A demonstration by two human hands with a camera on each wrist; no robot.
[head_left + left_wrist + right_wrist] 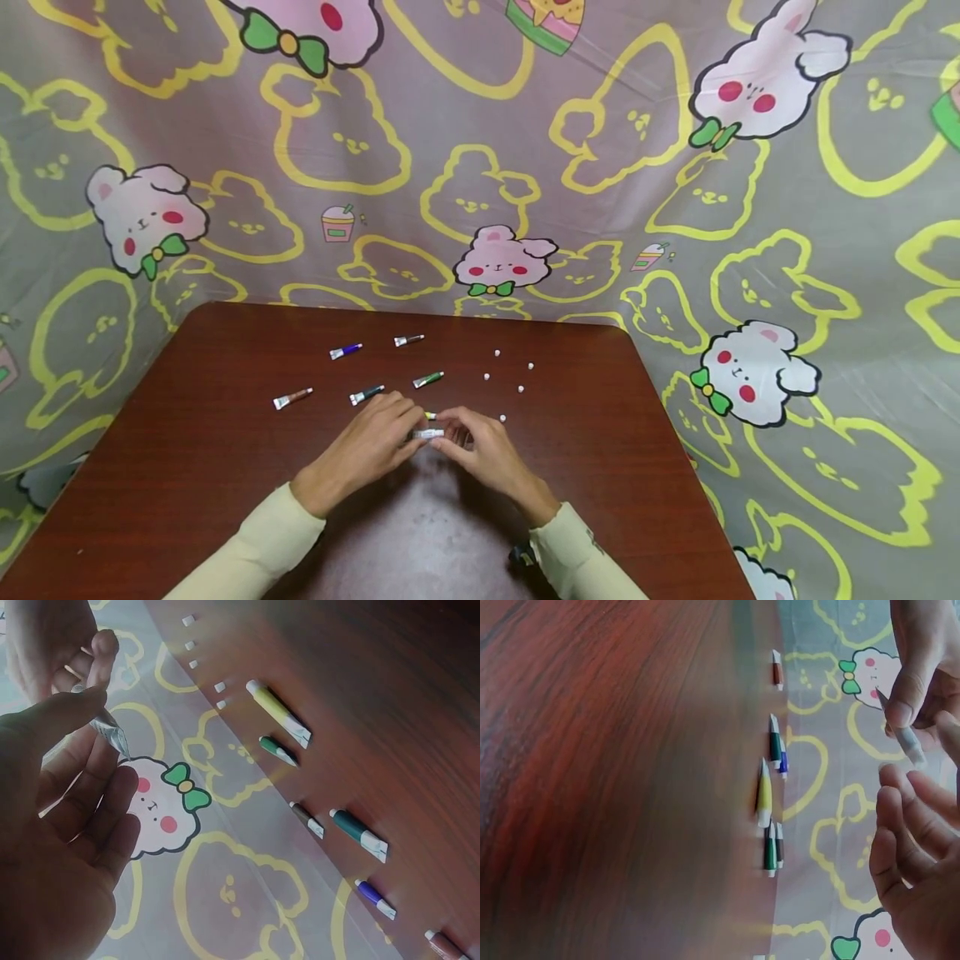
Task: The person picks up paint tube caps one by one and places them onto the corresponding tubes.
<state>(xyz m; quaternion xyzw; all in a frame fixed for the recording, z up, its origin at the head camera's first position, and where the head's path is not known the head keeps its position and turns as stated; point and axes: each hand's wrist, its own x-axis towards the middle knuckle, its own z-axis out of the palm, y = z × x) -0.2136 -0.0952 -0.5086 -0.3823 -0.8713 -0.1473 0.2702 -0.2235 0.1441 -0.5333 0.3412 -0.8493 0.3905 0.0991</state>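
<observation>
Both hands pinch 1 small silver-white paint tube (427, 434) at lower centre of the frame.
The tube's long axis runs left-right between left hand (371, 446) and right hand (480, 450), each grip grasping 1 end, just above the dark wooden counter (187, 467).

Head view high above table (187, 433), wrist views close, sharing tubes (279, 712)

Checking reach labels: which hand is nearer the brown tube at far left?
Left. The left hand sits just right of the brown tube; the right hand lies farther right, beyond it.
</observation>
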